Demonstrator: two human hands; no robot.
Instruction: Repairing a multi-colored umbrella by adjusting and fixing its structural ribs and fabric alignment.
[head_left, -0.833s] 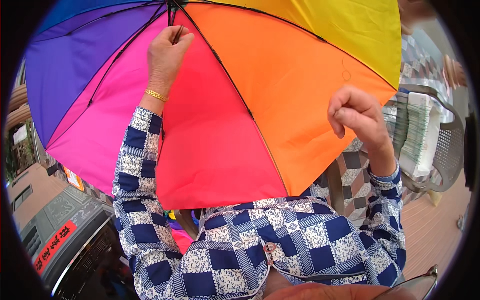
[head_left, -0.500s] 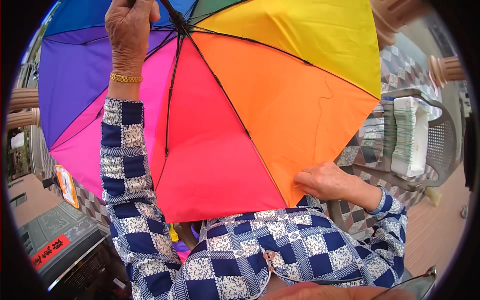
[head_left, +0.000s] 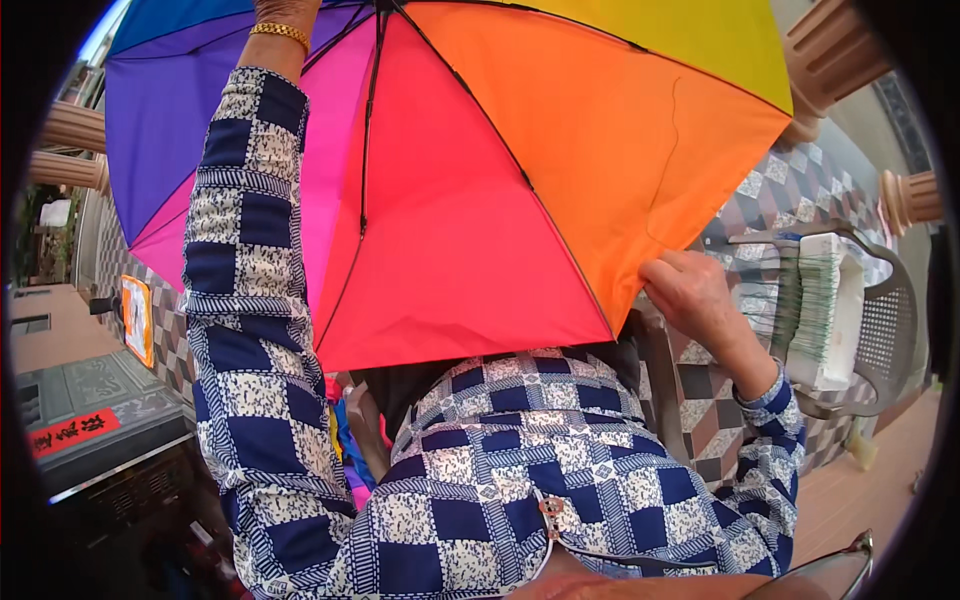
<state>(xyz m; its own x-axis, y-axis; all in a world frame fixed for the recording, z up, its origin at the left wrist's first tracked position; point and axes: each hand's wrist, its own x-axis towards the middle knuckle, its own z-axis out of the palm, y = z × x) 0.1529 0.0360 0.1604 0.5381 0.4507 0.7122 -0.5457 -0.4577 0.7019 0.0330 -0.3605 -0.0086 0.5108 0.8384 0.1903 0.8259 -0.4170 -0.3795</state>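
An open multicoloured umbrella [head_left: 450, 240] spreads in front of me, its underside, black ribs and the hub at the top edge in view. My left hand [head_left: 285, 12] is raised beside the hub; its fingers are cut off by the frame's top, though half a second ago they were wrapped round the dark handle. My right hand [head_left: 690, 290] is closed in a pinch at the outer edge of the orange panel [head_left: 590, 130]. A loose thin thread [head_left: 675, 140] runs down that panel toward the right fingertips. Whether a needle is between them I cannot tell.
At the right, a grey-brown plastic chair [head_left: 890, 320] carries a white foam box [head_left: 835, 320] with rows of thin green-tipped strands. A black-cased cabinet [head_left: 120, 470] with a red paper strip stands at lower left. Fluted columns [head_left: 835, 50] rise around the tiled floor [head_left: 700, 415].
The umbrella and my left hand have shifted upward in the picture, the hand now mostly leaving it. My right hand has moved right and up along with the orange edge.
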